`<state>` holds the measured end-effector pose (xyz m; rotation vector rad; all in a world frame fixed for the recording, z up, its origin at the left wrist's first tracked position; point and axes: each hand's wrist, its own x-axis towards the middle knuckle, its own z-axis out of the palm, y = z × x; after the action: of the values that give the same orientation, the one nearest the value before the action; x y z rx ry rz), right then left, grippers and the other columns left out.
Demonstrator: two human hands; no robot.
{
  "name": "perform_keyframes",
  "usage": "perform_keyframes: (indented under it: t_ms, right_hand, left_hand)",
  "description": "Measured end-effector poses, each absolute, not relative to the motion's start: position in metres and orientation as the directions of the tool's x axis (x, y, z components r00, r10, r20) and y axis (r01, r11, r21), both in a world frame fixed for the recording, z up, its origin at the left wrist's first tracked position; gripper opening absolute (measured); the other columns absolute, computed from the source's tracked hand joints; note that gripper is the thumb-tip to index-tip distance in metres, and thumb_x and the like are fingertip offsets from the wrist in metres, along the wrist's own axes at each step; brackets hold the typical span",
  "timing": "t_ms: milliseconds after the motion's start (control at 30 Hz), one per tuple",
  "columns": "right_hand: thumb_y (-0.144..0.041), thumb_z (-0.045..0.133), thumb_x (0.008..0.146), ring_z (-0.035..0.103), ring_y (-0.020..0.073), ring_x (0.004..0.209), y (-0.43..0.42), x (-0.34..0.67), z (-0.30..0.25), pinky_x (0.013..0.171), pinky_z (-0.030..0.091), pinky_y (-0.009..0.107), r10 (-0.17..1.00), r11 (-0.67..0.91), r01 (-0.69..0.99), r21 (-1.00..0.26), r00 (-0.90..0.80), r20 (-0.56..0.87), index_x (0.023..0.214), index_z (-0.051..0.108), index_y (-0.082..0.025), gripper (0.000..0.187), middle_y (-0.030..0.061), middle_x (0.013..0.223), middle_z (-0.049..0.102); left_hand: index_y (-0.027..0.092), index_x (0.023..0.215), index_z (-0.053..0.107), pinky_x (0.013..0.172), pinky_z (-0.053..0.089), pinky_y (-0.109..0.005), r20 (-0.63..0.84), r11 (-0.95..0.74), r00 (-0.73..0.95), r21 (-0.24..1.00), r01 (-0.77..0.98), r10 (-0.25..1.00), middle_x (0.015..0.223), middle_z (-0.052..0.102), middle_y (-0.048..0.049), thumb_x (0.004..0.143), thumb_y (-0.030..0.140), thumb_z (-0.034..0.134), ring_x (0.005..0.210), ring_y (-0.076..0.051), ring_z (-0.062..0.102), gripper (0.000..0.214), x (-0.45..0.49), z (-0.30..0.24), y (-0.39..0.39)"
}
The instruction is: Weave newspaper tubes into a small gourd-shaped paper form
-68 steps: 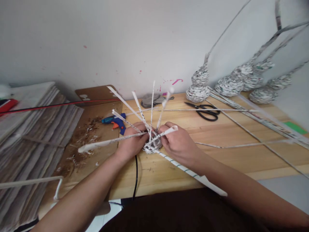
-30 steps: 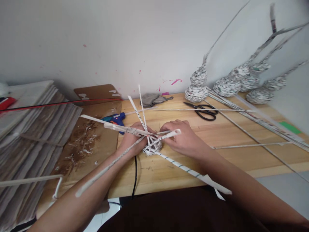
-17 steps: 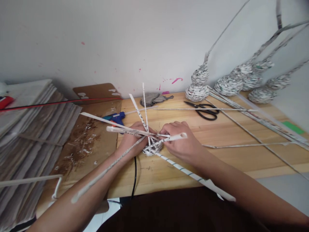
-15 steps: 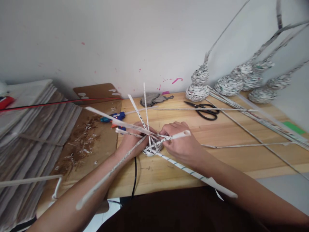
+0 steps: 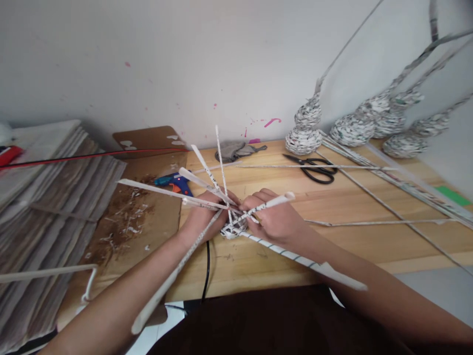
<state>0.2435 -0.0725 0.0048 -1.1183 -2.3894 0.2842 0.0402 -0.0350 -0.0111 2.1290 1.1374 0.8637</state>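
Both hands are clenched on one piece. The left hand (image 5: 203, 217) grips the left flank of the small woven core (image 5: 232, 228) and the right hand (image 5: 276, 223) grips its right flank, fingertips meeting over it. The core sits between them, low on the wooden table (image 5: 369, 236), equally near each hand. Paper tubes (image 5: 207, 169) fan out from it. The striped tube (image 5: 291, 255) lies with its long axis toward the near right, alongside the right forearm. The glue gun (image 5: 173, 182) lies just beyond the left hand; the scissors (image 5: 314, 169) are well apart.
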Motion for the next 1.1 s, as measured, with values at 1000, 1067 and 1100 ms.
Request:
perform_keyframes:
  t_ms: [1000, 1067, 1100]
  right_hand:
    - [-0.028, 0.058, 0.092, 0.062, 0.0156, 0.057, -0.071, 0.244, 0.010, 0.056, 0.045, 0.028, 0.979, 0.204, 0.482, -0.852, -0.110, 0.172, 0.090, 0.060, -0.021, 0.008, 0.0005, 0.069, 0.067]
    - [-0.031, 0.057, 0.093, 0.061, 0.0149, 0.055, -0.069, 0.244, 0.009, 0.055, 0.044, 0.027, 0.979, 0.194, 0.458, -0.867, -0.147, 0.141, 0.086, 0.060, -0.021, 0.012, -0.0003, 0.066, 0.066]
    - [-0.032, 0.055, 0.094, 0.060, 0.0147, 0.055, -0.068, 0.244, 0.008, 0.054, 0.043, 0.027, 0.978, 0.194, 0.452, -0.871, -0.159, 0.135, 0.084, 0.060, -0.021, 0.016, -0.0007, 0.064, 0.065]
  left_hand:
    - [0.018, 0.083, 0.072, 0.074, 0.056, -0.029, 0.351, -0.492, 0.359, 0.733, 0.470, 0.865, 0.082, 0.073, -0.0042, 0.080, 0.015, 0.063, 0.076, -0.018, 0.069, 0.009, 0.042, -0.017, -0.034]
    - [0.018, 0.082, 0.073, 0.075, 0.056, -0.029, 0.370, -0.523, 0.383, 0.716, 0.463, 0.846, 0.082, 0.074, -0.0048, 0.080, 0.014, 0.063, 0.076, -0.018, 0.069, 0.011, 0.042, -0.015, -0.035]
    - [0.018, 0.082, 0.073, 0.074, 0.056, -0.030, 0.384, -0.538, 0.389, 0.706, 0.461, 0.838, 0.081, 0.074, -0.0051, 0.080, 0.013, 0.062, 0.076, -0.018, 0.069, 0.012, 0.042, -0.014, -0.036]
